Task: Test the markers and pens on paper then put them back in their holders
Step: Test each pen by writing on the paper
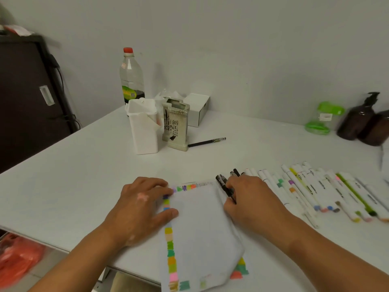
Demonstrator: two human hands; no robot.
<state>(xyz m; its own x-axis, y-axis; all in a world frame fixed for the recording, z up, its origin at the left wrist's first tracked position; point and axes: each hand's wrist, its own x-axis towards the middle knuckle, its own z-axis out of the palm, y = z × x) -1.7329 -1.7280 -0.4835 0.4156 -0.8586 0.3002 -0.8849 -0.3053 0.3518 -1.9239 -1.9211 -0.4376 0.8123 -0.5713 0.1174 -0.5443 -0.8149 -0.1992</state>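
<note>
— Fingers, left hand (141, 208)?
— Straight, spread, pressing the paper (200, 228) flat at its left edge.
— Behind it?
— White holder (144, 131) and grey holder (177, 127) upright at table (84, 175) rear; loose pen (207, 142) lies just right of them.
— Right hand (252, 204)?
— Curled round a bunch of black pens (223, 185) at the paper's top right corner.
— Markers (315, 190)?
— Laid in a row, far right.

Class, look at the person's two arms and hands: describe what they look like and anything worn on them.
Both the left hand and the right hand are bare: no gloves, rings, watch or bracelet show. The left forearm and the right forearm are bare too; no sleeve comes into view.
</note>
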